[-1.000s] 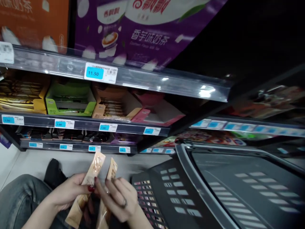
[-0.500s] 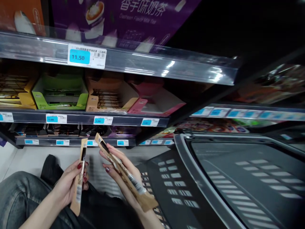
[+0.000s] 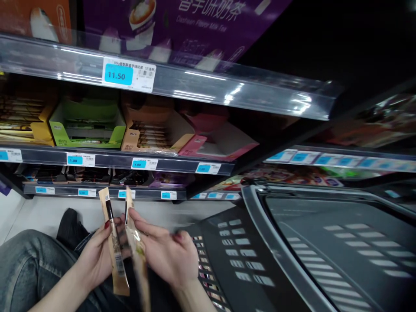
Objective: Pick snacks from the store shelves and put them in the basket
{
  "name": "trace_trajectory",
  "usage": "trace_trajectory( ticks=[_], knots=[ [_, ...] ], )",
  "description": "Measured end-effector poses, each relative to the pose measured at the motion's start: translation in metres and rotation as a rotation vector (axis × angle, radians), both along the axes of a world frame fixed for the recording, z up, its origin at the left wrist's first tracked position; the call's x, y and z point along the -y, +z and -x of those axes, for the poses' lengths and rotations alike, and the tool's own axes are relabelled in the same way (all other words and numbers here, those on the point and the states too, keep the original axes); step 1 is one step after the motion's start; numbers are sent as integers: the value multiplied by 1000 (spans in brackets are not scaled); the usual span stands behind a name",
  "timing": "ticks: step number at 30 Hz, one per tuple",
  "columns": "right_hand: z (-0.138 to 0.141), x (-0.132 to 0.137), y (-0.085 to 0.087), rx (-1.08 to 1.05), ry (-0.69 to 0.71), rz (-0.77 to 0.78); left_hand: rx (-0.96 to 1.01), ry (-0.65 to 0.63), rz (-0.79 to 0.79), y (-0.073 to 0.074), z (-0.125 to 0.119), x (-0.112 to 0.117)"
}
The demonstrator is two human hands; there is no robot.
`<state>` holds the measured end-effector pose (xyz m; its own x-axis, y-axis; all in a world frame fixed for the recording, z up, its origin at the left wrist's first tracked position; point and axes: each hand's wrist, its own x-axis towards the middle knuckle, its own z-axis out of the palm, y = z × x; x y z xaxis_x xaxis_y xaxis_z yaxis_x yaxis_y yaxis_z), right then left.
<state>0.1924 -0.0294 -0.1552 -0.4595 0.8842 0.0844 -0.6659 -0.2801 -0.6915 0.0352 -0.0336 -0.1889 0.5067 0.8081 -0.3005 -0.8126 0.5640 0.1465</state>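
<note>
My left hand [image 3: 99, 253] is closed on a tan stick packet [image 3: 115, 242] with a dark band near its top and a barcode lower down. A second tan stick packet [image 3: 136, 247] is in my right hand [image 3: 170, 251], against the fingers, with the thumb lifted away from it; its lower end is smeared by motion. The two packets stand side by side, nearly upright, close together in front of the lowest shelf. Some fingertips of both hands are hidden behind the packets.
Open cartons stand on the shelf ahead: a yellow one [image 3: 42, 130], a green one [image 3: 87, 138], an orange one [image 3: 130, 138] and a pink one [image 3: 201, 147]. A purple box [image 3: 221, 32] sits above. A grey shopping basket [image 3: 247, 247] is at right.
My right hand has turned and moved left with its packet, bringing it close beside the left one. The left packet has tilted the other way, its top leaning left. The view has shifted slightly.
</note>
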Motion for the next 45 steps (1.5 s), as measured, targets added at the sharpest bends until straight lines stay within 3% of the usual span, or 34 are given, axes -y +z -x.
trace_trajectory(
  ticks=[5,12,17,20,26,30,34,39,41,42,45],
  knots=[
    [15,3,-11,-48,-238,152,24,-43,-175,4,1,5],
    [20,-5,-28,9,-104,192,-136,0,-135,-6,-6,5],
    [23,3,-16,260,-241,251,-220,14,-213,-1,1,-3],
    [26,8,-16,274,-171,241,-294,8,-259,4,10,-8],
    [30,7,-24,375,14,229,-406,-131,-409,14,20,-12],
    [25,6,-18,589,53,246,-502,-81,-366,22,22,-15],
    [17,8,-10,740,196,236,-593,-1,-296,25,27,-19],
    [17,11,-9,724,220,196,-569,31,-272,27,34,-22],
    [18,10,-11,666,152,174,-533,61,-258,29,35,-22],
    [18,8,-13,621,55,164,-515,74,-247,31,35,-22],
    [15,2,-16,400,-382,196,-555,75,-208,30,33,-20]
  ],
)
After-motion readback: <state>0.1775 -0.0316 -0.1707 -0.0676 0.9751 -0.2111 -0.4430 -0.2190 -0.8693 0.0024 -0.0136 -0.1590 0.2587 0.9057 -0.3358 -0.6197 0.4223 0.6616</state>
